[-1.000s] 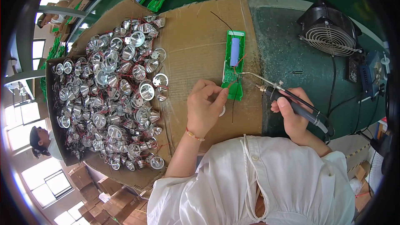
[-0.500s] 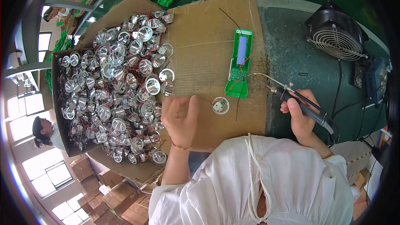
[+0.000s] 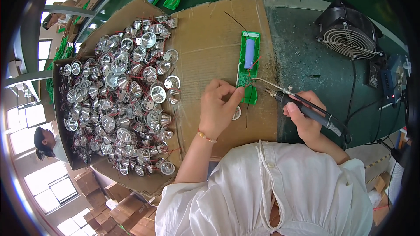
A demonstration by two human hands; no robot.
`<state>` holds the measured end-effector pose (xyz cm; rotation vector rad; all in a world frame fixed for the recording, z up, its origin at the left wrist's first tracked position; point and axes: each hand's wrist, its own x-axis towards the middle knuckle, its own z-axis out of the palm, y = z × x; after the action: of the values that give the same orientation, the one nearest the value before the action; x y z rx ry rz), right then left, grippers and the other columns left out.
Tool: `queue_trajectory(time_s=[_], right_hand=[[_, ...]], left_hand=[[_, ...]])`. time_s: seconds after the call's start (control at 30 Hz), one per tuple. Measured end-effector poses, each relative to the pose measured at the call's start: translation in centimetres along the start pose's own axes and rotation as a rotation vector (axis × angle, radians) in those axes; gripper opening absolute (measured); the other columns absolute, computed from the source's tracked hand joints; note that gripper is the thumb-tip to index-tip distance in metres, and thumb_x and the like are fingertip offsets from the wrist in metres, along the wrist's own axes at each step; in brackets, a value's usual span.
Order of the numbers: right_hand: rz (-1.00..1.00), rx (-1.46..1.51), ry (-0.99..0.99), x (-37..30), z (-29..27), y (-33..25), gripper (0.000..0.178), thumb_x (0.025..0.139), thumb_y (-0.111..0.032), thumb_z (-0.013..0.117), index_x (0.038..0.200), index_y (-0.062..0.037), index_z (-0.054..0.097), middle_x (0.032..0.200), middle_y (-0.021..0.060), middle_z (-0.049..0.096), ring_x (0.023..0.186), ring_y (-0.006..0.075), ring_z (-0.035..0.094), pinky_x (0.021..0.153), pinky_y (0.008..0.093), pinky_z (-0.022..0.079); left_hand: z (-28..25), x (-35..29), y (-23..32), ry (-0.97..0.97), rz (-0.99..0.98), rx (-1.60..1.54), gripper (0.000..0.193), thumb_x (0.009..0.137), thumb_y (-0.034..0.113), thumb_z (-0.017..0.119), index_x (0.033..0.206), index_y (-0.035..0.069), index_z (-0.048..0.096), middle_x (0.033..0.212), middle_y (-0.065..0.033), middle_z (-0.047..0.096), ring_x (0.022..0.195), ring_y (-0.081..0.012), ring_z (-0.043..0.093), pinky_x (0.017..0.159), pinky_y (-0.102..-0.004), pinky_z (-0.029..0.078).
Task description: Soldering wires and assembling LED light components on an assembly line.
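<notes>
Black fan on green table

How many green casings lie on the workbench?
7: one green casing on the cardboard, four past its far edge, two farther right; more may be out of frame.

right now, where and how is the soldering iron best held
Probably by its dark handle, coming from the lower right, as the right hand does: the handle slants that way, while the metal end points left toward the green housing.

Bright daylit windows, pale wall, stacked brown cartons, dark green workbench
</notes>
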<state>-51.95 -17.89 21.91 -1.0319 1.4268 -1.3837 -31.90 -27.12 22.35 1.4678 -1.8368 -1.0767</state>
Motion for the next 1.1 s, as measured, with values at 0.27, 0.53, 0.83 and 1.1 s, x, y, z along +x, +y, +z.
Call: queue_trajectory(time_s=[0.27,0.53,0.83,1.1], right_hand=[[0.03,0.094,0.057,0.7,1.0,0.4,0.015,0.08,-0.007,0.064,0.086,0.0019,0.054,0.07,0.0071,0.062,0.06,0.0084,0.058,0.055,0.0221,0.048],[0.136,0.211,0.039,1.0,0.7,0.5,0.014,0.082,-0.008,0.063,0.087,0.0021,0.054,0.072,0.0087,0.062,0.063,0.0107,0.059,0.057,0.0241,0.05],[0.081,0.22,0.063,0.4,-0.3,-0.1,0.017,0.084,-0.009,0.061,0.093,0.0023,0.053,0.076,0.009,0.061,0.065,0.0114,0.06,0.061,0.0247,0.052],[0.068,0.249,0.119,0.2,-2.2,0.5,0.016,0.084,-0.009,0.06,0.093,0.0023,0.052,0.074,0.0095,0.061,0.064,0.0118,0.06,0.06,0.0244,0.052]], left_hand=[[-0.3,1.5,-0.4,-0.207,-0.02,0.027,0.016,0.075,0.016,0.068,0.069,0.001,0.066,0.071,-0.0085,0.054,0.065,-0.0198,0.054,0.057,-0.0307,0.043],[-0.8,2.1,-0.4,-0.322,-0.065,-0.023,0.015,0.08,0.009,0.067,0.072,-0.003,0.064,0.078,-0.0016,0.047,0.062,-0.0056,0.047,0.053,-0.0204,0.039],[-0.9,2.3,-0.3,-0.322,-0.076,-0.011,0.016,0.077,0.013,0.067,0.071,-0.001,0.065,0.074,-0.0049,0.05,0.061,-0.0119,0.05,0.054,-0.0252,0.04],[-1.1,1.9,0.7,-0.277,-0.007,0.121,0.017,0.076,0.018,0.068,0.072,0.001,0.067,0.069,-0.0079,0.054,0.06,-0.0181,0.055,0.055,-0.0296,0.044]])
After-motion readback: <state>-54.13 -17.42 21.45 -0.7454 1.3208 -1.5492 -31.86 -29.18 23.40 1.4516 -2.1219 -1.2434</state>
